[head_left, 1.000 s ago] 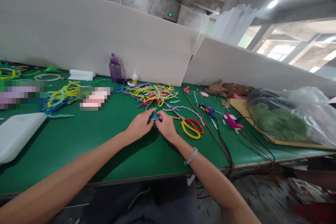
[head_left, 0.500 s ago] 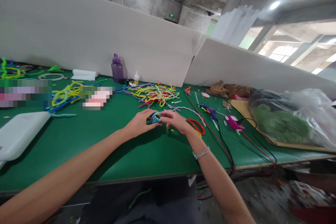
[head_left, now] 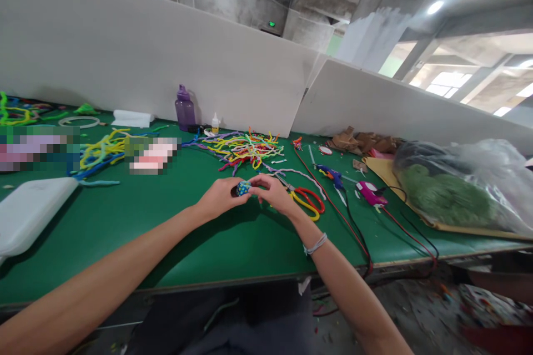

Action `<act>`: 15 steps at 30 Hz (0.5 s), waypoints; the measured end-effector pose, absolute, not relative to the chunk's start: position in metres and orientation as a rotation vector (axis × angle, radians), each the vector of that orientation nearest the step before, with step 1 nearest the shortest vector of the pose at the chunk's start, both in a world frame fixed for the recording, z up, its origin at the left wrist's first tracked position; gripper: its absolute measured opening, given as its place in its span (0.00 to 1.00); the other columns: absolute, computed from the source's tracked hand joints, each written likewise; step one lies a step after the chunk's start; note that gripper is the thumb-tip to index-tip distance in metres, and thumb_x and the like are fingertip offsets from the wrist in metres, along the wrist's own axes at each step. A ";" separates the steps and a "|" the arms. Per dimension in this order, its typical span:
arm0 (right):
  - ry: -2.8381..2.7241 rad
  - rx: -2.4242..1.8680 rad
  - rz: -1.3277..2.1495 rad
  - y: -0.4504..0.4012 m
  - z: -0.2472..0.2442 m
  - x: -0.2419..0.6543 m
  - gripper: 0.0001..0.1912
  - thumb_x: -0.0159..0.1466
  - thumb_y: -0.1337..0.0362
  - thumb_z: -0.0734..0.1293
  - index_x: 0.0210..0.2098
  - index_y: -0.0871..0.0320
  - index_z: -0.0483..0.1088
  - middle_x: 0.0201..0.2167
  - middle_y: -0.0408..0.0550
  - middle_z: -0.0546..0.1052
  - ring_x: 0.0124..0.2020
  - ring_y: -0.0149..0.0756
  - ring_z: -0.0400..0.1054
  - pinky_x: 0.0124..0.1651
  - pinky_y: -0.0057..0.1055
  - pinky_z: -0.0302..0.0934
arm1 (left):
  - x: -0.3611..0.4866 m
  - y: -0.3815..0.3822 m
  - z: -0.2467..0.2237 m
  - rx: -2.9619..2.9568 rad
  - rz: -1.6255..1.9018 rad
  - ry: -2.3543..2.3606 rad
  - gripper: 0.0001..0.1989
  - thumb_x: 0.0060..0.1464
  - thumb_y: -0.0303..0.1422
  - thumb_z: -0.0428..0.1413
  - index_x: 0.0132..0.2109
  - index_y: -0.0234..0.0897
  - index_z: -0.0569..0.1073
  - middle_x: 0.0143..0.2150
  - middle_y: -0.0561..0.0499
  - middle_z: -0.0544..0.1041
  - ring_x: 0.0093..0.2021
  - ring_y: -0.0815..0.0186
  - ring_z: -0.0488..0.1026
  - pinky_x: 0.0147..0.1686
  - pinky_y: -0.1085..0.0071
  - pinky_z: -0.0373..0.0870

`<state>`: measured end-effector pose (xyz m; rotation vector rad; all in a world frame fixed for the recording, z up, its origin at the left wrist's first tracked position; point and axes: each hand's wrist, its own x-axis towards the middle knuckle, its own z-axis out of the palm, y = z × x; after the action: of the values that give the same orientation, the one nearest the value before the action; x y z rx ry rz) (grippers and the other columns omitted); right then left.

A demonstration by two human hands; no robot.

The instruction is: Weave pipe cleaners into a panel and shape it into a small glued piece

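Observation:
A small blue piece with yellow and white specks is held above the green table. My left hand curls round it from the left, thumb below and fingers above. From the right, my right hand touches its edge with pinched fingertips. Scissors with red and yellow handles lie just right of my right hand. Behind both hands is a tangled heap of colourful fuzzy stems.
A purple bottle and a small glue bottle stand by the white partition. To the right lie a blue glue gun, a magenta device, cables and a plastic bag. A white case is at left.
The speckled piece has turned between my hands and moved slightly left. My right hand has shifted left, and more of the scissors shows beside it.

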<state>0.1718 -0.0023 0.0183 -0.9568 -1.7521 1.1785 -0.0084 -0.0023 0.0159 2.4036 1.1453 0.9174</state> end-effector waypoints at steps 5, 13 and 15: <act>-1.693 -0.934 1.221 -0.003 0.013 0.167 0.12 0.53 0.59 0.65 0.35 0.59 0.68 0.30 0.43 0.71 0.24 0.27 0.64 0.21 0.23 0.60 | -0.010 -0.003 0.015 2.414 0.895 1.192 0.12 0.51 0.39 0.51 0.34 0.34 0.73 0.27 0.53 0.73 0.26 0.71 0.65 0.27 0.76 0.59; -1.558 -0.959 1.242 0.005 0.004 0.165 0.13 0.50 0.61 0.68 0.33 0.61 0.69 0.28 0.43 0.72 0.21 0.24 0.61 0.22 0.24 0.57 | -0.009 0.003 0.011 2.223 0.857 1.169 0.17 0.49 0.44 0.53 0.37 0.35 0.74 0.29 0.52 0.75 0.28 0.69 0.68 0.28 0.75 0.62; -1.531 -0.975 1.263 0.005 0.003 0.165 0.13 0.50 0.61 0.68 0.33 0.61 0.70 0.27 0.43 0.72 0.21 0.24 0.60 0.22 0.24 0.56 | -0.010 0.005 0.010 2.047 0.812 1.084 0.19 0.50 0.45 0.50 0.38 0.34 0.74 0.30 0.51 0.75 0.29 0.67 0.71 0.29 0.74 0.65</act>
<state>0.1648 0.0051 0.0032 -0.9746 -1.5313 1.2629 -0.0097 0.0046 0.0103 2.0467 1.0844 0.8116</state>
